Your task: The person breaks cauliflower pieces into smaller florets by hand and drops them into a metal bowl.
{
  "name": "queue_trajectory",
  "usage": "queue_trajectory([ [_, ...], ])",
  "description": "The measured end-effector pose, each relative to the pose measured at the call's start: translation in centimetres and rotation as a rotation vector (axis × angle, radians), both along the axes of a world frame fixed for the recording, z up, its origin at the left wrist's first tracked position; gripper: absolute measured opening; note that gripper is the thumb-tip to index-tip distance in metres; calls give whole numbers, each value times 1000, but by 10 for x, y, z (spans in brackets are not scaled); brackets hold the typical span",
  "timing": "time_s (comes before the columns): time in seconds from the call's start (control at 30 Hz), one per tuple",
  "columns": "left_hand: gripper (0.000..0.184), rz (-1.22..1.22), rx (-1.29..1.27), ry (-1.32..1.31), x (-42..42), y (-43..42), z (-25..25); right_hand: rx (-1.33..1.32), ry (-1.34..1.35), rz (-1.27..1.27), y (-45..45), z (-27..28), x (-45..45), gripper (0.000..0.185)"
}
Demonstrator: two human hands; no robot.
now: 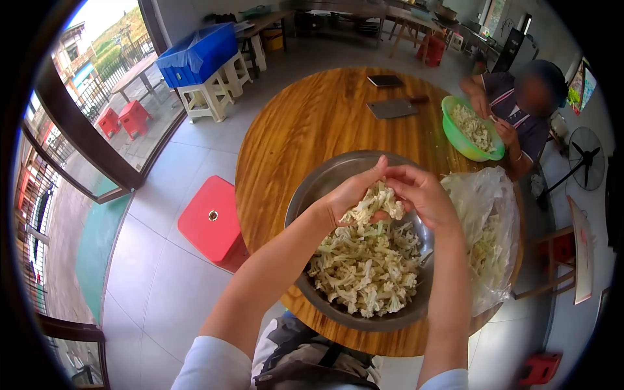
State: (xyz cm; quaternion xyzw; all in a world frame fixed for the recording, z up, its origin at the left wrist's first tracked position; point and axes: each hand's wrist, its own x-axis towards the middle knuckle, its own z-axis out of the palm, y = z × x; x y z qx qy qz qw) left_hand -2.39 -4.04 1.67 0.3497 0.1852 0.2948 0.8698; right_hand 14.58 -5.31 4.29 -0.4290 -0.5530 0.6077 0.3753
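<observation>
The left hand [348, 195] and the right hand [426, 198] meet above the stainless-steel bowl [311, 188], which sits by the near edge of the round wooden desk [299, 123]. Between them is a cauliflower floret [372, 207], held clear of the pile of cut cauliflower [367, 273] that lies directly below, toward the bowl's near side.

The left hand is cupped with its palm turned up and inward; the floret rests against the palm and fingers, and the thumb stands raised close to the right hand's fingers. The right hand comes in from the other side, fingers curled around the floret's right end; just where those fingertips press is partly hidden. The floret's longer axis runs roughly crosswise, from the left palm to the right fingers. Both hands are on it, the left supporting more of its underside.

Right of the bowl, along the desk's right edge, lies a clear plastic bag [463, 188] with more pale pieces showing through. Beyond it, at the far right edge, a co-worker [533, 130] has both hands over a green plastic bowl [455, 141] of cauliflower pieces. A cleaver [390, 109] lies flat toward the desk's far edge, its handle pointing right, with a dark phone-like slab [385, 80] just beyond. A red stool [211, 214] stands on the floor beside the desk's left edge.
</observation>
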Motion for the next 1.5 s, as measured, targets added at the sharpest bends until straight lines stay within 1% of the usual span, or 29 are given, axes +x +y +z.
queue_trajectory([
  [0.03,56,20,6,35,1,-1,2,26,7,-17,0,1,0,19],
  [0.13,48,-3,-5,54,-1,1,5,116,195,-51,6,-5,2,15],
  [0.23,41,20,-72,12,-4,1,6,-54,374,-113,3,4,5,11],
  [0.27,40,21,-90,-6,-4,2,5,-109,433,-91,3,7,8,11],
  [0.37,37,31,-142,-130,-2,10,-6,-11,479,-217,12,-2,14,11],
  [0.5,33,229,-212,15,-1,11,-5,25,535,-303,12,-4,15,13],
  [0.53,33,237,-191,55,-1,14,-11,37,527,-332,13,-5,17,14],
  [0.63,34,209,-200,-15,-1,13,-12,71,500,-399,16,-8,15,18],
  [0.73,36,280,-180,30,-1,14,-13,112,449,-451,16,-7,15,25],
  [0.83,44,359,-242,-7,-3,17,-20,108,429,-477,17,-9,14,26],
  [0.87,44,339,-271,-83,-4,19,-24,98,426,-475,15,-8,14,26],
  [0.9,43,333,-234,-40,-7,19,-22,88,421,-474,14,-7,13,26],
  [0.97,36,303,-221,-77,-7,19,-19,85,409,-479,13,-7,14,26],
  [1.07,25,380,-121,108,0,13,-12,115,408,-503,14,-7,11,24],
  [1.17,19,360,-4,197,1,4,-4,149,403,-494,17,-11,10,19],
  [1.2,17,358,-10,173,0,6,-5,155,368,-447,17,-12,9,17],
  [1.3,18,484,-56,234,1,6,-1,182,288,-363,15,-13,3,13],
  [1.33,22,482,-87,174,1,13,-10,187,273,-345,14,-14,1,13],
  [1.43,20,467,-90,162,1,12,-13,202,233,-318,11,-13,5,13],
  [1.47,20,484,-69,177,1,16,-20,207,229,-303,11,-13,5,12],
  [1.5,20,495,-58,260,-2,11,-10,213,230,-281,12,-13,2,12],
])
